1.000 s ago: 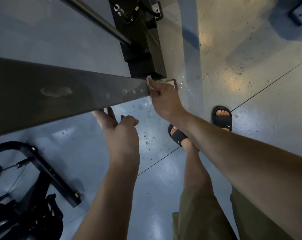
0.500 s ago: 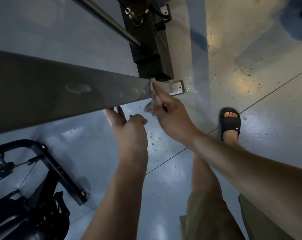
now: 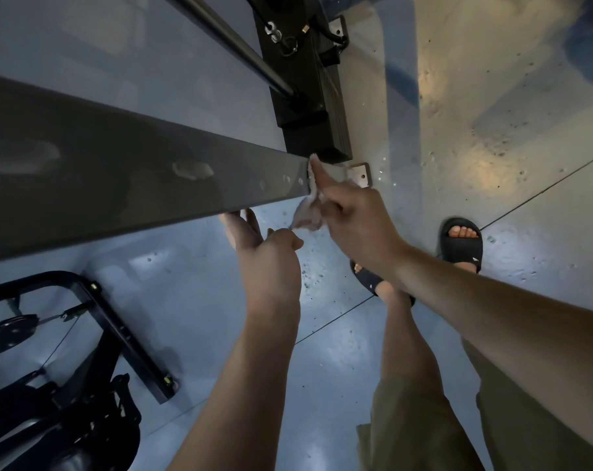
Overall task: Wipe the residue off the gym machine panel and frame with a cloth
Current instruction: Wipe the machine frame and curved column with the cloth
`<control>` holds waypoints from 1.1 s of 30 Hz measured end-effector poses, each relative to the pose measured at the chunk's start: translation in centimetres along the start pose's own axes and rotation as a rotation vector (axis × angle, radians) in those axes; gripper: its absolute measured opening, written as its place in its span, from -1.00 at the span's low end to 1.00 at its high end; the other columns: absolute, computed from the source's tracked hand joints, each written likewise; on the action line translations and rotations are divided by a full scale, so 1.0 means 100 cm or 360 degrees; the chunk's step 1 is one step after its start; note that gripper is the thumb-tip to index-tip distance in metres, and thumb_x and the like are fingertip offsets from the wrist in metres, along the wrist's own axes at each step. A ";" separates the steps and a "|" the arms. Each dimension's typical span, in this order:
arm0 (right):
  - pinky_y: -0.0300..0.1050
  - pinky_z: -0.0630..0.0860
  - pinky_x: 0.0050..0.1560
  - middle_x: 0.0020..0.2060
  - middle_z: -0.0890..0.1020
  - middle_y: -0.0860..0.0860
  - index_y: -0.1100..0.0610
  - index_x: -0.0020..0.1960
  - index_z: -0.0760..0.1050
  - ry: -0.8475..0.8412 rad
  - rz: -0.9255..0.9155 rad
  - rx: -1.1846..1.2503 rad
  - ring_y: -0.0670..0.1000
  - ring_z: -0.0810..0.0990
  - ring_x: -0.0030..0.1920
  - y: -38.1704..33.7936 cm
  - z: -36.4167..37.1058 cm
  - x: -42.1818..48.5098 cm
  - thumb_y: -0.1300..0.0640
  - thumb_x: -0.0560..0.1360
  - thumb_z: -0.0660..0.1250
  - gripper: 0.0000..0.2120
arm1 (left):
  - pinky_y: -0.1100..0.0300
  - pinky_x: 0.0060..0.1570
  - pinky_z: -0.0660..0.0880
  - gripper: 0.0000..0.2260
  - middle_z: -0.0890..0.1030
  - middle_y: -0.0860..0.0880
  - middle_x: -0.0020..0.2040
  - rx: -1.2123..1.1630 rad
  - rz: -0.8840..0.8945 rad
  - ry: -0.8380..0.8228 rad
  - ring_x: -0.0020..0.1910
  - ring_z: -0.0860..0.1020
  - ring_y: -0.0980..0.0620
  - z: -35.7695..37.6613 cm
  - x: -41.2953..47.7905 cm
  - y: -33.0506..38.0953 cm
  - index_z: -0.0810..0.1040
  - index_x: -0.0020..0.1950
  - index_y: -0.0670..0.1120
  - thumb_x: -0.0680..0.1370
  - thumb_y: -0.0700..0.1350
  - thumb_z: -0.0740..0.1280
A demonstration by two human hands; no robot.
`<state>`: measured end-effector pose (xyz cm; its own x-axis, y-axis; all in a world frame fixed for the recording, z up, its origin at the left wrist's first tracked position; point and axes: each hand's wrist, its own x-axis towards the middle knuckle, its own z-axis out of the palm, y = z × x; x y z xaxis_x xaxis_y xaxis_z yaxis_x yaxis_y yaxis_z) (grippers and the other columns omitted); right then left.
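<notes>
While right hand (image 3: pixel 356 226) pinches crumpled pale cloth (image 3: pixel 308 215) against grey frame (image 3: pixel 118 171) | smear (image 3: pixel 193 169) mid-beam | left hand (image 3: pixel 268 260) relaxed beneath

On my feed both forearms are bare from the frame edge right up to the grips. The left forearm (image 3: pixel 254 368) ends in the left grip (image 3: pixel 268 253) near centre. The right forearm (image 3: pixel 492 311) ends in the right grip (image 3: pixel 356 226), between 2 and 3 o'clock of it. Down at 5 o'clock I see olive-khaki shorts (image 3: pixel 424 430) of loose fabric, with a hem that ends about the knee and a bare left shin (image 3: pixel 403 338) beyond it. The feet wear black slide sandals with a broad strap and open toes. The right sandal (image 3: pixel 461 248) at 3 o'clock carries a small white mark (image 3: pixel 474 260) on the strap's side. The left sandal (image 3: pixel 368 278) at 4 o'clock is half hidden behind the right forearm.
</notes>
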<state>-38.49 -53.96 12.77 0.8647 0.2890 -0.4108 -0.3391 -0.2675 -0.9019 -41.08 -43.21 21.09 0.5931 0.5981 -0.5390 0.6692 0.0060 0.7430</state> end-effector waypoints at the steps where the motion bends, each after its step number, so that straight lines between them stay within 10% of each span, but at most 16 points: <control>1: -0.50 0.46 -0.11 -0.25 0.63 0.02 0.18 0.54 0.34 0.0017 -0.0004 -0.0013 -0.36 0.57 -0.22 0.006 -0.002 0.010 0.35 0.68 0.15 -0.56 | -0.07 0.54 0.25 -0.05 0.28 0.30 0.54 0.0001 -0.0004 0.0000 0.54 0.24 0.28 -0.001 0.000 0.000 0.19 0.58 0.29 0.39 -0.55 0.14; 4: -0.53 0.42 0.10 0.18 0.61 -0.05 0.15 0.57 0.33 0.0077 0.0052 0.0081 -0.36 0.57 0.04 0.009 0.000 0.032 0.32 0.70 0.12 -0.55 | -0.11 0.54 0.25 -0.05 0.26 0.30 0.55 0.0011 -0.0001 -0.0018 0.54 0.24 0.27 -0.001 0.000 0.000 0.17 0.59 0.29 0.39 -0.54 0.14; 11: -0.59 0.22 0.25 0.33 0.51 -0.04 0.00 0.62 0.21 0.0083 -0.0001 -0.0018 -0.38 0.35 0.26 0.008 0.015 0.008 0.27 0.71 0.10 -0.49 | -0.09 0.54 0.25 -0.08 0.24 0.34 0.55 0.0080 -0.0018 -0.0021 0.55 0.22 0.27 -0.014 -0.008 0.003 0.18 0.59 0.31 0.45 -0.52 0.15; 15: -0.17 0.27 0.54 0.52 0.39 0.02 0.09 0.63 0.21 0.0090 0.0141 0.0156 -0.11 0.40 0.43 0.006 0.015 0.025 0.24 0.72 0.07 -0.52 | -0.22 0.53 0.24 -0.14 0.36 0.37 0.46 -0.0059 0.0191 0.0105 0.52 0.29 0.27 -0.018 -0.017 0.014 0.31 0.48 0.28 0.40 -0.51 0.15; 18: -0.23 0.59 -0.09 0.06 0.68 0.11 0.03 0.62 0.24 0.0172 0.0129 0.0259 -0.19 0.58 -0.21 -0.009 0.024 -0.010 0.23 0.72 0.08 -0.52 | -0.15 0.55 0.22 -0.23 0.46 0.24 0.45 -0.0170 0.0266 0.0139 0.47 0.36 0.25 -0.014 -0.017 0.021 0.36 0.50 0.07 0.36 -0.49 0.17; 20: -0.43 0.41 -0.32 -0.14 0.66 0.03 0.02 0.61 0.22 0.0116 0.0025 0.0265 -0.21 0.52 -0.41 -0.016 0.022 -0.035 0.28 0.70 0.11 -0.50 | -0.08 0.55 0.24 -0.24 0.48 0.21 0.44 -0.0195 0.0252 0.0146 0.44 0.38 0.25 -0.011 -0.017 0.021 0.37 0.48 0.02 0.36 -0.54 0.15; 25: -0.34 0.55 0.14 0.30 0.59 0.06 0.11 0.63 0.17 0.0106 0.0023 0.0161 -0.15 0.64 0.09 -0.002 0.017 0.000 0.23 0.72 0.12 -0.51 | 0.02 0.50 0.27 -0.23 0.48 0.23 0.43 -0.0143 0.0237 0.0109 0.44 0.36 0.28 -0.014 -0.018 0.020 0.39 0.44 0.04 0.32 -0.53 0.11; 30: -0.35 0.47 -0.36 -0.25 0.61 0.08 0.04 0.65 0.14 0.0013 0.0028 0.0218 -0.16 0.58 -0.35 -0.024 0.018 -0.040 0.18 0.72 0.10 -0.49 | 0.15 0.29 0.37 -0.32 0.50 0.17 0.42 -0.0139 0.0235 0.0091 0.46 0.39 0.10 -0.020 -0.014 0.020 0.44 0.34 0.10 0.30 -0.42 0.17; 33: -0.22 0.62 -0.07 0.11 0.67 0.17 0.03 0.65 0.12 -0.0020 -0.0023 0.0162 -0.06 0.68 -0.08 -0.019 0.012 -0.026 0.16 0.72 0.08 -0.49 | 0.12 0.29 0.38 -0.33 0.47 0.10 0.44 -0.0131 0.0187 0.0091 0.44 0.40 0.15 -0.024 -0.009 0.018 0.40 0.39 -0.04 0.27 -0.34 0.21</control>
<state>-40.55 -53.10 15.38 0.8653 0.3040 -0.3987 -0.3629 -0.1688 -0.9164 -41.48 -41.85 23.86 0.6368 0.6434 -0.4248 0.5564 -0.0021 0.8309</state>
